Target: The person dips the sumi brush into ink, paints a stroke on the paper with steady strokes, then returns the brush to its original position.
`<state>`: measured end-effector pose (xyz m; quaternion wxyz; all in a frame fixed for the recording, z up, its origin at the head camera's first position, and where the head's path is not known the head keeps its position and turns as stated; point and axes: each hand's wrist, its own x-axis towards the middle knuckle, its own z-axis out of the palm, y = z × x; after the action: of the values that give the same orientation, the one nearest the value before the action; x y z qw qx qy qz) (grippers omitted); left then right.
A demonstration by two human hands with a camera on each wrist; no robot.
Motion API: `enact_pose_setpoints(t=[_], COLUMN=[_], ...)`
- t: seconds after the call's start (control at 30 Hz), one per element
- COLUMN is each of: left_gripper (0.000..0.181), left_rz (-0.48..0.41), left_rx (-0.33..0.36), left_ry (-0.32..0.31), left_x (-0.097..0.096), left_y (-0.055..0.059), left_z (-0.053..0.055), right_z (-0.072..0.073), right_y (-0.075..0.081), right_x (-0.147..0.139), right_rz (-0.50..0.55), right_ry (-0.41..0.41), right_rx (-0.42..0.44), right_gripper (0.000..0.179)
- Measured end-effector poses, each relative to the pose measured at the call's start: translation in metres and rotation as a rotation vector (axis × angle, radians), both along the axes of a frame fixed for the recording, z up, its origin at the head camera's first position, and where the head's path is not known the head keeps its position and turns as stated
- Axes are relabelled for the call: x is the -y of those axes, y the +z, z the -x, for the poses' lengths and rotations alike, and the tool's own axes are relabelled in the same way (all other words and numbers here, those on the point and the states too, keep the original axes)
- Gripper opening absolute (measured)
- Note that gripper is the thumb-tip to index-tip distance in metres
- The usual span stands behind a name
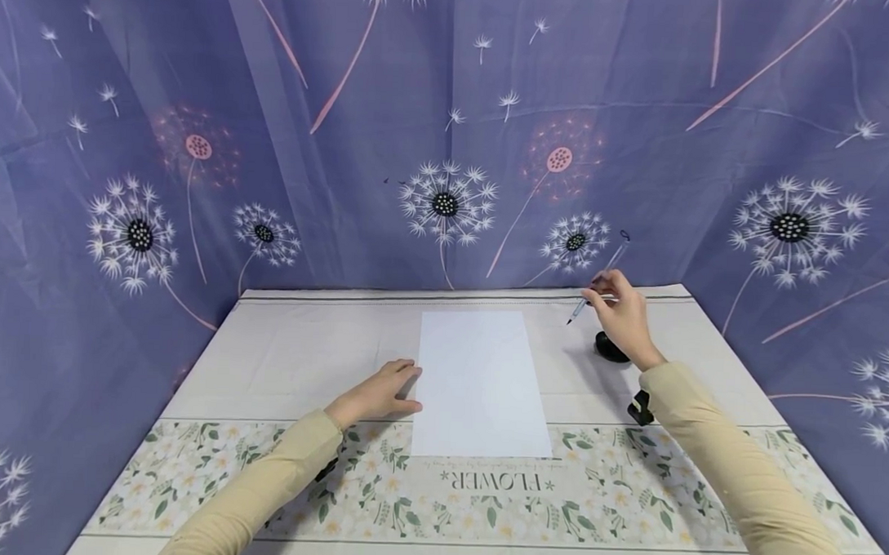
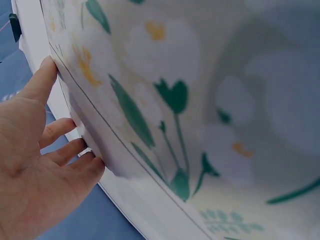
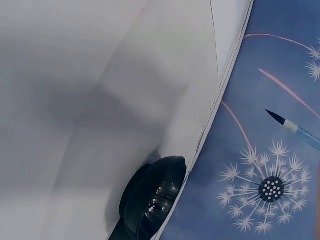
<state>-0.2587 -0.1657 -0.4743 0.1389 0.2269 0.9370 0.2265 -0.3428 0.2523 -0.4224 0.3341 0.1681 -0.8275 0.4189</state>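
My right hand [image 1: 623, 316] pinches a writing brush [image 1: 618, 256] by its pale blue handle, raised above the table's far right part. The brush slants, with its dark pointed tip [image 3: 276, 117] down and a small loop at its top end. Below that hand sits a glossy black dish [image 1: 609, 349], partly covered by the hand in the head view; its rounded side [image 3: 159, 200] shows in the right wrist view. A blank white sheet of paper [image 1: 477, 385] lies in the middle. My left hand [image 1: 377, 394] lies at its left edge, fingers spread and relaxed, fingertips right at the edge.
A pale cloth [image 1: 302, 346] with a flower-printed band and the word FLOWER covers the table. Purple curtains [image 1: 345, 184] with dandelion prints stand behind and at both sides. A small black piece [image 1: 640, 407] shows beside the right sleeve.
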Motion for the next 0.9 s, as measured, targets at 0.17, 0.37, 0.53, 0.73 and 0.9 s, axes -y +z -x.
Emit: enact_pose_setpoints(t=[0.17,0.37,0.53,0.73,0.9], left_gripper=[0.074,0.074,0.074,0.075,0.075], left_rz=[-0.001,-0.002,0.003,0.013,0.027], left_rx=[-0.001,0.006,0.003,-0.005,-0.013], left_ry=[0.001,0.004,-0.002,-0.013,-0.016], left_x=[0.001,0.0,0.0,-0.001,-0.001], left_y=[-0.001,0.0,0.0,0.002,0.002], left_z=[0.0,-0.001,-0.001,0.0,0.0], right_z=[0.001,0.003,0.005,-0.004,-0.003], right_y=[-0.002,-0.002,-0.001,0.009,0.009], right_x=[0.005,0.012,0.017,0.028,0.033], right_rz=[0.019,0.047,0.06,0.051,0.058], right_ry=[0.007,0.024,0.053,0.051,0.033], right_rx=[0.001,-0.009,0.011,0.002,-0.003], right_gripper=[0.02,0.022,0.023,0.02,0.02])
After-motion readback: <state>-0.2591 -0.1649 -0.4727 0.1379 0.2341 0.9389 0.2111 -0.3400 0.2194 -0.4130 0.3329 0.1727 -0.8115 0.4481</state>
